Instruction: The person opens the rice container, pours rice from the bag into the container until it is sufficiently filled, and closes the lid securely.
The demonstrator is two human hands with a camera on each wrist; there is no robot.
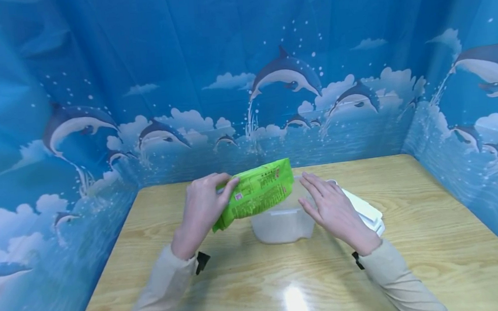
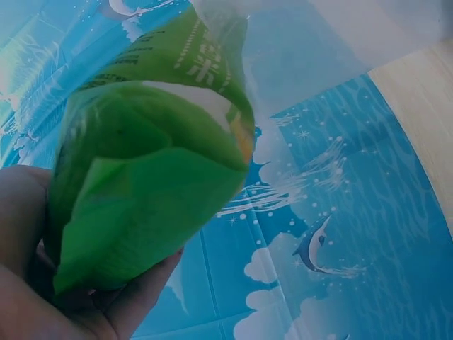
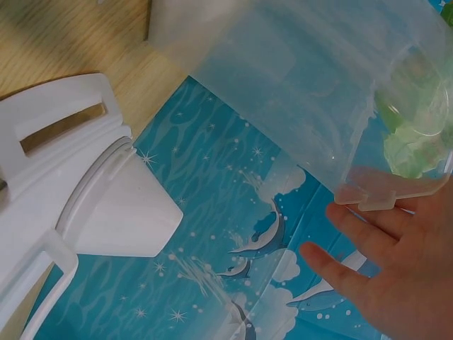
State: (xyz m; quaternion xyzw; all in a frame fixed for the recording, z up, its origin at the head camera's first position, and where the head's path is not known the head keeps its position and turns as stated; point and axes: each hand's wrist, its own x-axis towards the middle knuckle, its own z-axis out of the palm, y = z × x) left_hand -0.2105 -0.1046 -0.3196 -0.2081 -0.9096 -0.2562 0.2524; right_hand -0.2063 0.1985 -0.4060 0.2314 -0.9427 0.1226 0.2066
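My left hand (image 1: 201,201) grips a green printed bag (image 1: 261,190) by one end, thumb on the near side. The bag slants up to the right, its far end beside the top of a translucent plastic container (image 1: 279,228). In the left wrist view the bag's folded end (image 2: 141,205) faces the camera, with fingers curled round its lower part. Beside the container's right side is my right hand (image 1: 331,206), its fingers fairly straight. In the right wrist view the fingertips (image 3: 347,212) lie right at the container's tabbed rim (image 3: 375,202), and green shows through the clear wall.
A white plastic piece (image 1: 364,209) with a handle and a spout-like part (image 3: 127,205) lies right of the container, partly behind my right forearm. The wooden table (image 1: 251,283) ends at a blue dolphin-print curtain (image 1: 207,80) at the back and sides.
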